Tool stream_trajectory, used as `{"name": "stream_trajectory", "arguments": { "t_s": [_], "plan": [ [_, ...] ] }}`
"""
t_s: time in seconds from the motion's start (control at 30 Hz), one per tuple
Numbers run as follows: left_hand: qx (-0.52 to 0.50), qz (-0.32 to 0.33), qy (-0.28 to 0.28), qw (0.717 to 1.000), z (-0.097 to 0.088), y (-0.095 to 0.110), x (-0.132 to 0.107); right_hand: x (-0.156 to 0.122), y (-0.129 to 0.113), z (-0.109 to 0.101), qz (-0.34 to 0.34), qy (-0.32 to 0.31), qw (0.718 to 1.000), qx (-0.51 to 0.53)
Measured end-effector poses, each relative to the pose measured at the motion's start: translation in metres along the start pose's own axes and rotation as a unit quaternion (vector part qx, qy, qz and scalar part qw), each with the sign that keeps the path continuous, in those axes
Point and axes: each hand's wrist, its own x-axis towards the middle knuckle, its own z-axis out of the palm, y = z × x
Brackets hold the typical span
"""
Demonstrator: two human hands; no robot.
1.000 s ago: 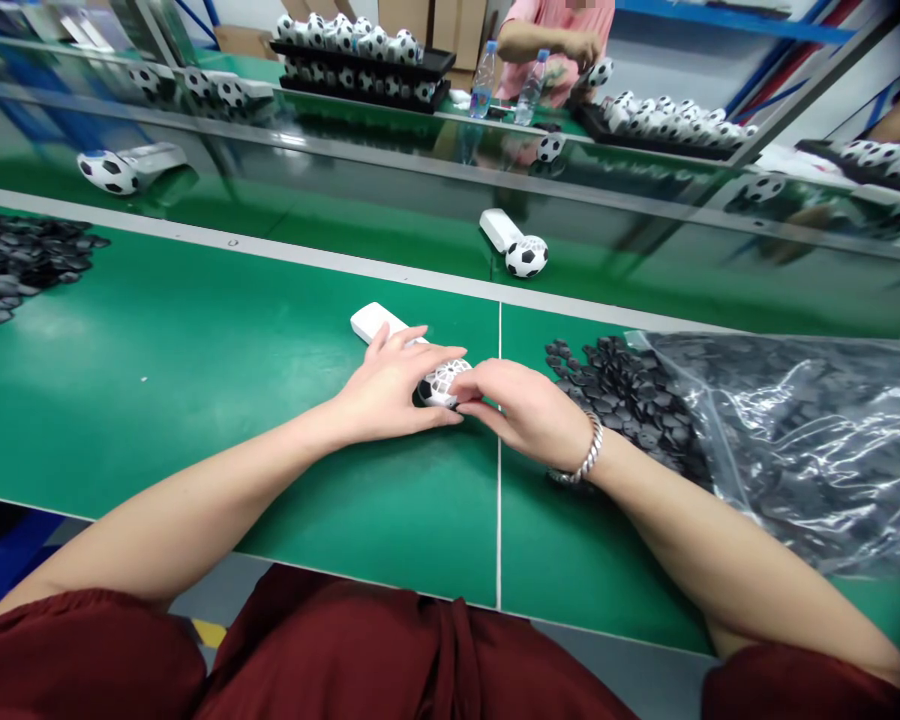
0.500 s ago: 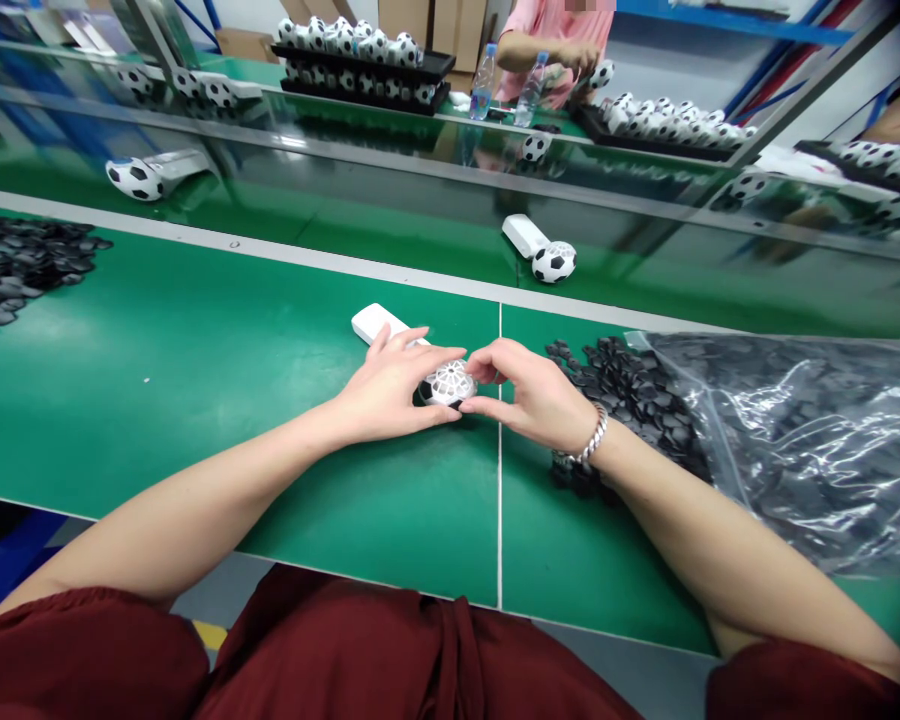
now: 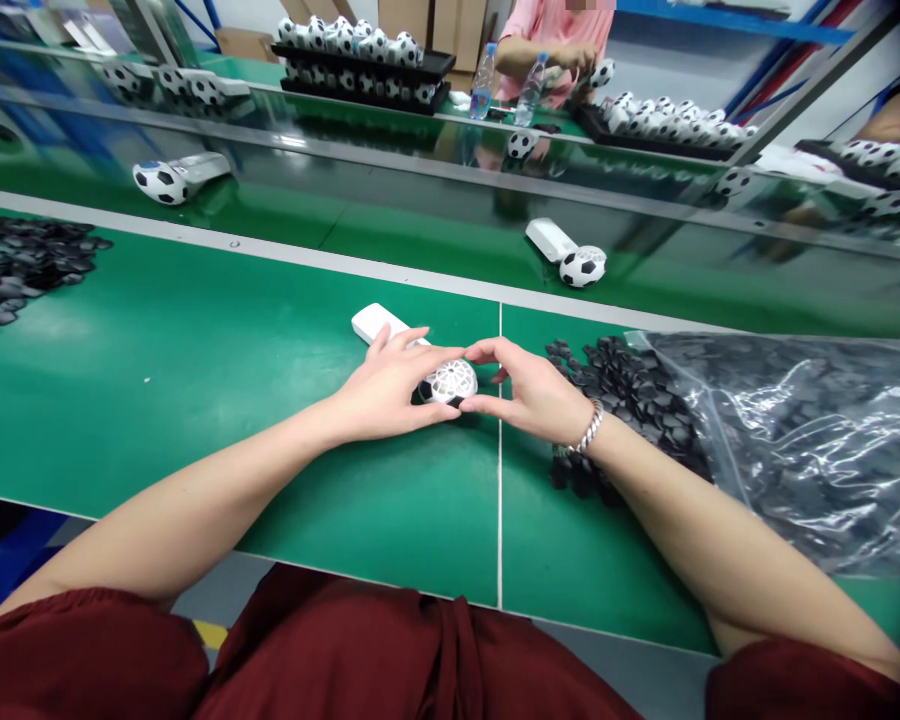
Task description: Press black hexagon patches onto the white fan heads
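A white hand-held fan with a soccer-ball head lies on the green worktable in front of me. Its plain white handle points away to the far left, and a web-like grille faces up. My left hand is curled over the neck and left side of the ball, thumb at the near edge and fingers across the far side. From the right, my right hand touches the ball's rim with thumb and forefinger. Small black pieces are heaped just right of my right hand.
A clear plastic bag of black pieces covers the table's right. Another dark pile sits far left. Beyond the pale rail, similar fans lie on a green belt. Across it, a person in pink works beside loaded trays.
The fans on the near belt have shifted right, while those on the farther strip slid left. My right hand has moved very slightly at the ball; my left hand stays put.
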Motion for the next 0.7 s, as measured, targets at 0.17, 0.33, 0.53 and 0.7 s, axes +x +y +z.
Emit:
{"name": "stream_trajectory", "arguments": {
  "t_s": [0.17, 0.33, 0.53, 0.7],
  "plan": [
    [0.002, -0.003, 0.003, 1.000, -0.0004, -0.0013, -0.0001, -0.0008, -0.0048, 0.0008, 0.045, -0.032, 0.997, 0.061],
    [-0.001, -0.011, 0.005, 1.000, 0.0008, -0.0013, -0.0001, -0.0002, -0.0081, 0.0014, 0.072, -0.039, 0.993, 0.086],
    [0.006, -0.005, 0.010, 1.000, -0.0008, 0.0011, 0.0012, -0.0007, -0.0093, 0.0031, 0.081, -0.030, 0.992, 0.095],
    [0.000, 0.006, 0.022, 1.000, -0.0025, 0.0027, 0.0025, -0.0014, -0.0087, 0.0052, 0.071, -0.017, 0.993, 0.090]
  ]
}}
